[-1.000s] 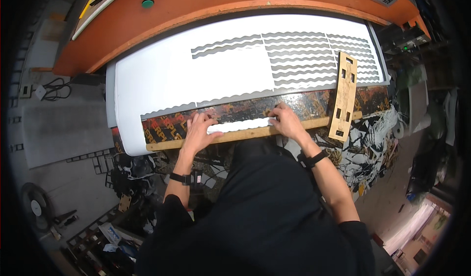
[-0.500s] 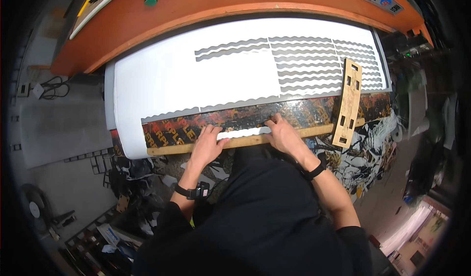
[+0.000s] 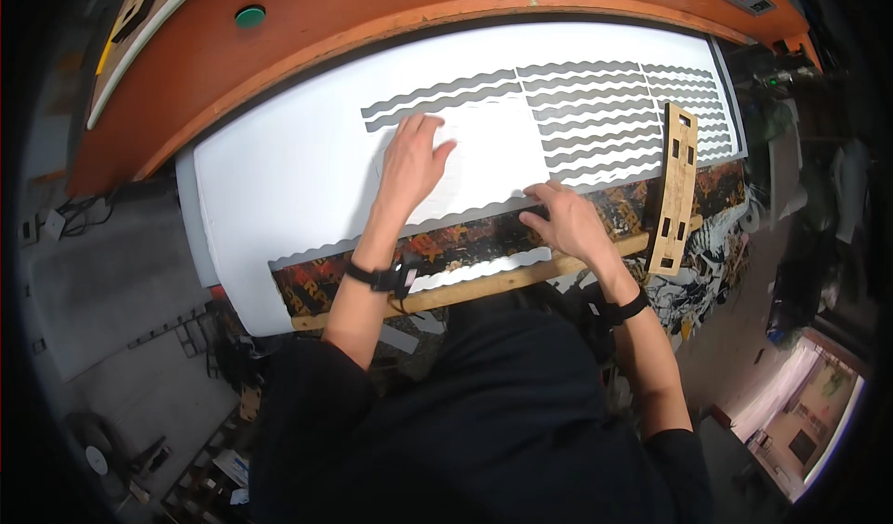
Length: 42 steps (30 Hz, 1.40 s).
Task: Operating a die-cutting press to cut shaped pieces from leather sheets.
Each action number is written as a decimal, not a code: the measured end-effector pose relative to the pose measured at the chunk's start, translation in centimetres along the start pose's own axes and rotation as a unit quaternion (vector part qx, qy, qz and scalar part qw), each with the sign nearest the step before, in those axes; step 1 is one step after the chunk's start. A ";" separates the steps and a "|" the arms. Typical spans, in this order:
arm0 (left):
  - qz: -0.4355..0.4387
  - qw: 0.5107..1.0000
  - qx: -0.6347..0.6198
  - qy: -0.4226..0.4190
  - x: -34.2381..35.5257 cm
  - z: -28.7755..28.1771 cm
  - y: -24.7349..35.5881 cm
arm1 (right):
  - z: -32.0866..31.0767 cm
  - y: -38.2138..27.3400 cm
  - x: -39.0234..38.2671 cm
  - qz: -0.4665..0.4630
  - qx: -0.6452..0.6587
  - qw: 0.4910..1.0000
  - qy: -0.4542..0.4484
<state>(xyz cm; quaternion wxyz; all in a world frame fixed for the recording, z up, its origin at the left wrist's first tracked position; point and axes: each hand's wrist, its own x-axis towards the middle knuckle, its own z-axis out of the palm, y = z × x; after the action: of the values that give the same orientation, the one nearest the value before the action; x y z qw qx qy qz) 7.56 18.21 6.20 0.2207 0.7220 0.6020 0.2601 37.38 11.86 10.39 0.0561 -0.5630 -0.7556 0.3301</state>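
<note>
A large white sheet covers the table, with rows of wavy-edged gaps on its right half that show grey beneath. My left hand hovers over or rests on the sheet just below the upper left wavy gaps, thumb apart from the fingers, holding nothing I can see. Farther right, my right hand is over the sheet's near wavy edge, its fingers loosely spread. Between my forearms, a white wavy strip lies along the table's near edge, its left end partly behind my left wrist.
A slotted wooden board lies across the right side, overhanging the wooden front rail. An orange machine beam with a green knob spans the far side. White and dark scraps heap below the near right edge.
Both hands have let go of the white wavy strip, which stays at the near edge. My left hand has moved far up onto the sheet; my right hand has shifted up and slightly right.
</note>
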 end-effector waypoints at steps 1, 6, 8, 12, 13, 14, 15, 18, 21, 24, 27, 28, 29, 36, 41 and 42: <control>0.002 1.000 -0.004 -0.005 1.8 0.9 -0.7 | 0.0 -0.5 0.6 -0.002 0.005 1.000 0.019; 0.004 0.993 0.112 -0.029 5.8 3.4 -1.1 | -0.8 -2.5 3.3 0.012 0.045 0.998 0.030; -0.013 0.993 0.105 -0.053 6.3 3.5 -1.0 | -0.6 -2.6 4.1 0.018 0.059 0.997 0.037; -0.038 0.988 0.109 -0.098 7.1 3.6 -1.2 | 0.2 -2.9 6.2 0.016 0.086 0.995 0.054; -0.037 0.988 0.108 -0.100 7.2 3.5 -1.2 | 0.5 -3.0 6.7 0.015 0.104 0.993 0.060; -0.038 0.988 0.106 -0.109 7.3 3.4 -1.2 | 0.9 -3.1 7.2 0.017 0.104 0.993 0.060; -0.039 0.987 0.104 -0.117 7.3 3.4 -1.3 | 1.3 -3.2 7.7 0.004 0.115 0.990 0.081; -0.022 0.994 0.061 -0.088 7.4 3.1 -1.4 | 2.6 -3.6 9.7 0.002 0.133 0.984 0.120; -0.104 0.983 -0.015 -0.153 8.2 2.6 -1.0 | 3.9 -3.5 11.7 0.002 0.147 0.974 0.170; -0.096 0.989 -0.075 -0.080 7.5 3.0 -1.4 | 5.0 -3.7 13.2 -0.039 0.114 0.965 0.231; -0.106 0.978 -0.143 -0.107 6.9 2.5 -2.8 | 5.4 -4.0 13.8 -0.071 0.058 0.964 0.251; -0.107 0.978 -0.145 -0.106 6.8 2.2 -3.2 | 5.4 -4.1 14.0 -0.071 0.043 0.967 0.243; -0.100 0.976 -0.159 -0.113 6.7 2.0 -3.6 | 5.3 -4.1 14.1 -0.072 0.041 0.967 0.242; -0.069 0.972 -0.178 -0.141 6.5 1.3 -3.8 | 4.5 -3.9 14.6 -0.102 -0.062 0.965 0.235; -0.087 0.962 -0.221 -0.132 6.3 1.1 -3.8 | 4.2 -4.1 14.8 -0.111 -0.054 0.962 0.243; -0.097 0.956 -0.237 -0.143 6.3 1.1 -4.2 | 4.0 -4.2 14.7 -0.108 -0.047 0.964 0.240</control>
<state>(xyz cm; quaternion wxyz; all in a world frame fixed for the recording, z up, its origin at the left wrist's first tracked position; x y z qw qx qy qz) 5.99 25.15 3.40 0.4934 0.6165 0.5525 0.2669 26.88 22.58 5.40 0.2444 -0.5423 -0.7913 0.1416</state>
